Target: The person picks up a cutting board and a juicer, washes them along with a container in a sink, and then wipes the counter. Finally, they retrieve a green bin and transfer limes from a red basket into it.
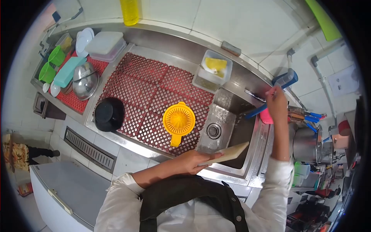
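My left hand [195,161] grips one end of a cream-coloured flat board [231,153], tilted over the front edge of the sink [226,133]. My right hand [277,103] is raised at the sink's right back, its fingers closed beside a grey pipe [286,80] and a blue fitting [294,77]. What those fingers hold is hidden. A blue tube [255,111] points down over the basin from behind this hand. Left of the basin, a yellow citrus juicer [179,119] lies on the red mat [143,81].
A black bowl [109,114] sits at the mat's front left. Behind the basin is a plastic container [211,79] with a yellow sponge [216,65]. Plastic tubs [105,44], green cups [47,72] and a metal bowl [85,82] stand far left. Blue-handled utensils [312,118] and a large pot [305,145] are right.
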